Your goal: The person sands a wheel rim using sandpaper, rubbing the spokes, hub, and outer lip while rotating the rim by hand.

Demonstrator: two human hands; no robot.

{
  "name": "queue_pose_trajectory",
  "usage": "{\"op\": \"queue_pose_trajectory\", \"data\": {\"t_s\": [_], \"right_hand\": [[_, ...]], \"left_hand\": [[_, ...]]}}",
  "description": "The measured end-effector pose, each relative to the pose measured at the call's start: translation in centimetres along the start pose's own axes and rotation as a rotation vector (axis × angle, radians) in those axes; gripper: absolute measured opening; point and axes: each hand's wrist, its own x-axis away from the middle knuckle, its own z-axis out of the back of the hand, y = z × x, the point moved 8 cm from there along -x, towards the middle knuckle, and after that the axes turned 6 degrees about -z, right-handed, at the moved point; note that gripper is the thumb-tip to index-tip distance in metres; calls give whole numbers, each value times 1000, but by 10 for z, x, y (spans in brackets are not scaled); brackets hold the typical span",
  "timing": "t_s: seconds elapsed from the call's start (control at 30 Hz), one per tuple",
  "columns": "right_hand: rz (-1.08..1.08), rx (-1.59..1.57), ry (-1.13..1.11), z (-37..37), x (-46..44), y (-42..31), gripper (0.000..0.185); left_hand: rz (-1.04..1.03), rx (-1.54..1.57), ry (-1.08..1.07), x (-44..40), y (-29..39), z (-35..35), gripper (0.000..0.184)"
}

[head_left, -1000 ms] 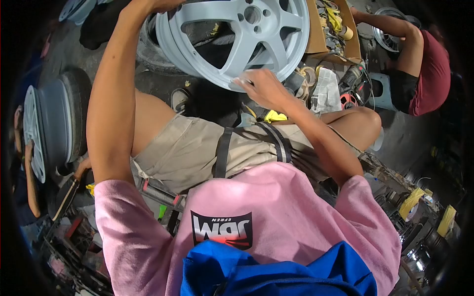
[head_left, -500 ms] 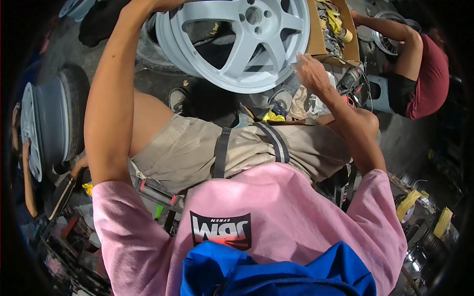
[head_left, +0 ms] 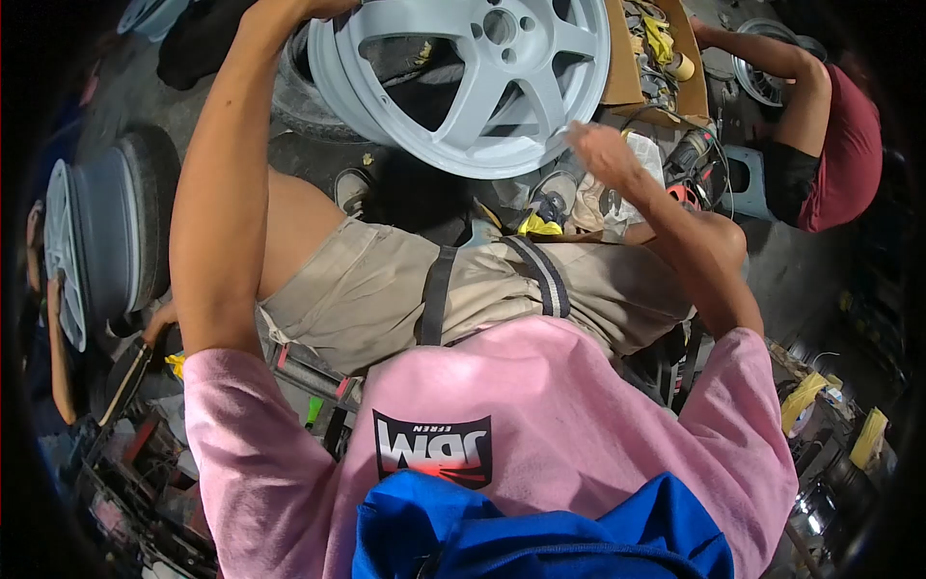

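Observation:
A pale grey spoked wheel rim point(head_left: 473, 106) is tilted up in front of my knees, its face toward me. My left hand point(head_left: 331, 7) grips the rim's upper left edge; the top of the picture cuts off part of it. At the lower right edge of the rim is my right hand point(head_left: 600, 154), its fingers closed together against the lip. Something small and pale shows at those fingertips, too blurred to name. Behind the rim, a dark tyre point(head_left: 301, 108) lies on the floor.
A cardboard box point(head_left: 622, 58) of tape and scraps stands right of the rim, with a power tool point(head_left: 690, 152) and cord below it. A person in a dark red shirt point(head_left: 849, 145) sits at right. At left, another person's hands touch a wheel point(head_left: 101, 236).
My right hand has slid slightly down and left along the rim's lower right edge. My left hand stays at the upper left edge. The whole view has shifted a little.

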Motion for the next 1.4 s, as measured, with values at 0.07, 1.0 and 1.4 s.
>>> {"op": "queue_pose_trajectory", "data": {"t_s": [0.07, 1.0, 1.4], "right_hand": [[-15, 103, -20, 2, -12, 17, 18], [-796, -940, 328, -20, -25, 35, 57], [-789, -759, 270, 9, -35, 23, 51]], "left_hand": [[8, 5, -19, -1, 0, -3, 47], [-97, 548, 138, 100, 8, -59, 60], [137, 649, 138, 114, 27, -99, 57]]}}
